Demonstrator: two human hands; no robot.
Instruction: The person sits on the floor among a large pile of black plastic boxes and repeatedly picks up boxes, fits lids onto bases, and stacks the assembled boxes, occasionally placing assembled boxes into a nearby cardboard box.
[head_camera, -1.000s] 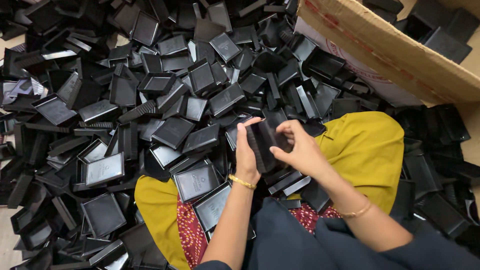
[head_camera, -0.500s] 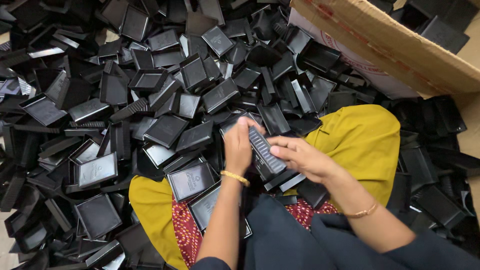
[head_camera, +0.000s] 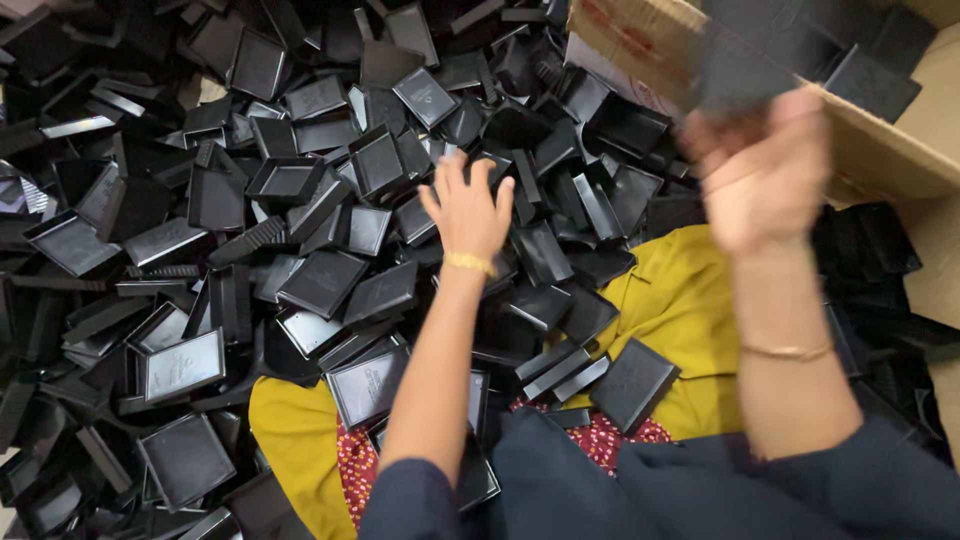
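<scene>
A large heap of small black plastic square trays and lids (head_camera: 320, 280) covers the floor in front of me. My left hand (head_camera: 468, 205) reaches out over the heap with its fingers spread, touching the pieces near its middle and holding nothing. My right hand (head_camera: 765, 170) is raised and blurred at the edge of a cardboard box (head_camera: 880, 150). Its fingers are closed on a black plastic piece (head_camera: 745, 60), which is also blurred. Both wrists wear thin gold bangles.
The cardboard box at the upper right holds more black pieces (head_camera: 870, 80). My lap, in yellow cloth (head_camera: 680, 300) and a red patterned cloth (head_camera: 350, 470), carries several loose trays (head_camera: 635, 385). Dark sleeves cover both forearms.
The two hands were together on one black piece over my lap. Now the right hand has swung up to the box with it, and the left hand has stretched forward into the heap.
</scene>
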